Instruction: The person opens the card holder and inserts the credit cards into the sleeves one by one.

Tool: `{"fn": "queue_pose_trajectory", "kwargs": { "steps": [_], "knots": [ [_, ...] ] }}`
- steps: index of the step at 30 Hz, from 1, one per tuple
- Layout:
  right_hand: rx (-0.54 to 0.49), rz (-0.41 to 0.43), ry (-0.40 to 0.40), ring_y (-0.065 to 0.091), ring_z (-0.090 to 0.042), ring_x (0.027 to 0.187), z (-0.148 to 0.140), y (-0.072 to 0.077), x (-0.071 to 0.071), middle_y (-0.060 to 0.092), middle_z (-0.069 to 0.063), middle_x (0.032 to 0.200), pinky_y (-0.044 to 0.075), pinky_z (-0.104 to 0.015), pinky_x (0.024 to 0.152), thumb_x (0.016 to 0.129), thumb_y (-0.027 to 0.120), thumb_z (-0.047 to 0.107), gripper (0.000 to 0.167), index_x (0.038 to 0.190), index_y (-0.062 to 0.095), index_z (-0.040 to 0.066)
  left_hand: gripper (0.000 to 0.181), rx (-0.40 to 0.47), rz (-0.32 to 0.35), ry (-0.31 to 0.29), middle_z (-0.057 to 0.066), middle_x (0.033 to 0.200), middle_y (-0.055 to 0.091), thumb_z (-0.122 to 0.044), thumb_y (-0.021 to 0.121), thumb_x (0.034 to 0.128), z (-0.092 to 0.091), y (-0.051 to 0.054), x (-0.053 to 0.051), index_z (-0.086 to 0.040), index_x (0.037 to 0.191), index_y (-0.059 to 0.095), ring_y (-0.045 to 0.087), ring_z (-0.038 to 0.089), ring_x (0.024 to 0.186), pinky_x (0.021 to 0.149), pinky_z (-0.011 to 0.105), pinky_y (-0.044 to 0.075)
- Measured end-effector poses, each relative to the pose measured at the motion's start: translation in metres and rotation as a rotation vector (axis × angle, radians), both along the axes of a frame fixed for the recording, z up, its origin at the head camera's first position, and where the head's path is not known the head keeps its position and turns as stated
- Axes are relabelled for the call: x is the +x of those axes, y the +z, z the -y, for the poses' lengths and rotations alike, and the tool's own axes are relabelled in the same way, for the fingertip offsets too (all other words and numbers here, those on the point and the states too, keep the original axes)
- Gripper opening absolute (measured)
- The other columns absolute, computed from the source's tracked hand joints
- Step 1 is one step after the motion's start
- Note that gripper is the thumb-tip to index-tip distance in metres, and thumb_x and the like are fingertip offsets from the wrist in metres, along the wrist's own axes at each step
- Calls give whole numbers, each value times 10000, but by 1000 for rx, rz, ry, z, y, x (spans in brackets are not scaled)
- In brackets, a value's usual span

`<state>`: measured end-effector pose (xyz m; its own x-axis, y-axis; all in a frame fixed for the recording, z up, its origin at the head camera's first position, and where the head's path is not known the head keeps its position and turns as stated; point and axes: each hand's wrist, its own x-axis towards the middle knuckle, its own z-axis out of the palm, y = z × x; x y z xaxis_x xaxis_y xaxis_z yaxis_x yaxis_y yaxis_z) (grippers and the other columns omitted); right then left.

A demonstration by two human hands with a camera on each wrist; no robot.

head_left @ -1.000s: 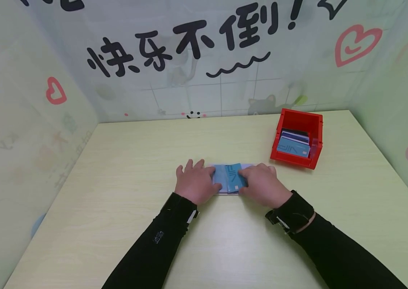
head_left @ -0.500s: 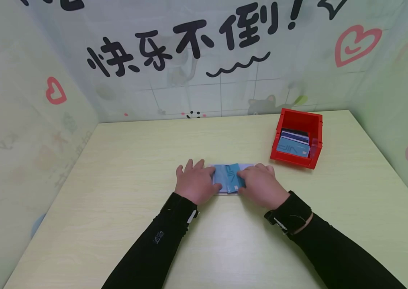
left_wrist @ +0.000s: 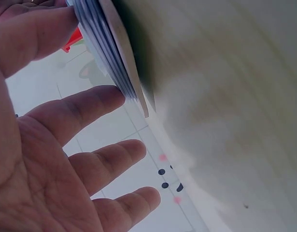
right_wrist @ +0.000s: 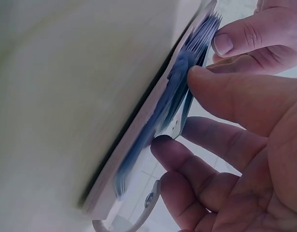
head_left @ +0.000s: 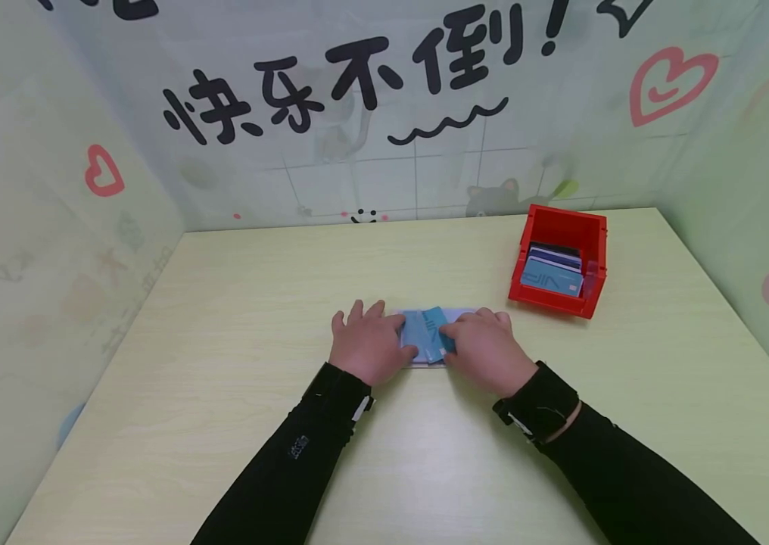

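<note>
In the head view, a card holder (head_left: pixel 459 313) with a pale lilac cover lies open on the table, a stack of clear sleeves on it. My left hand (head_left: pixel 368 348) holds the sleeves' left end between thumb and forefinger; its other fingers spread past them, as the left wrist view shows. A blue card (head_left: pixel 435 324) sits partly inside the top sleeve, slightly tilted. My right hand (head_left: pixel 491 350) pinches its right end between thumb and fingers. In the right wrist view, a strap (right_wrist: pixel 150 205) with a metal snap curls off the holder's end.
A red bin (head_left: pixel 561 303) stands at the back right of the light wooden table (head_left: pixel 221 341), with several cards (head_left: pixel 551 278) upright in it. Printed walls (head_left: pixel 357 174) close off the back and both sides.
My right hand has moved left with the blue card, which slides farther into the sleeve, so less of it shows. The left hand and the red bin have stayed put.
</note>
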<state>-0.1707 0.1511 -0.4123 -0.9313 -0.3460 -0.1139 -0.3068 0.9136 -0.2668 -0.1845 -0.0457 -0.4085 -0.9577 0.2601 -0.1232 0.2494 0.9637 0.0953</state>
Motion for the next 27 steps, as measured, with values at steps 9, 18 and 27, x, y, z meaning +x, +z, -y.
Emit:
{"fn": "queue_pose_trajectory", "kwargs": {
  "steps": [9, 18, 27],
  "knots": [
    [16, -30, -17, 576, -318, 1084, 4, -1, -1, 738, -106, 1237, 378, -460, 858, 931, 815, 306, 453, 1330, 734, 106, 574, 14, 1, 2, 125, 1617, 497, -558, 657, 987, 1, 0, 0, -261, 1477, 630, 358, 480, 1534, 1182, 706, 303],
    [-1, 19, -44, 574, -311, 1051, 9, 3, -1, 749, -96, 1185, 359, -444, 841, 912, 835, 306, 477, 1318, 732, 79, 576, 5, 1, -6, 127, 1621, 493, -562, 643, 993, 1, 0, -1, -260, 1483, 626, 352, 480, 1538, 1183, 714, 299],
    [8, 20, -36, 579, -340, 1133, 9, 2, 0, 708, -123, 1324, 382, -489, 896, 875, 870, 341, 571, 1384, 707, 140, 576, 7, 10, -12, 128, 1623, 492, -558, 641, 994, 1, 1, 0, -256, 1484, 624, 352, 481, 1539, 1184, 717, 297]
  ]
}}
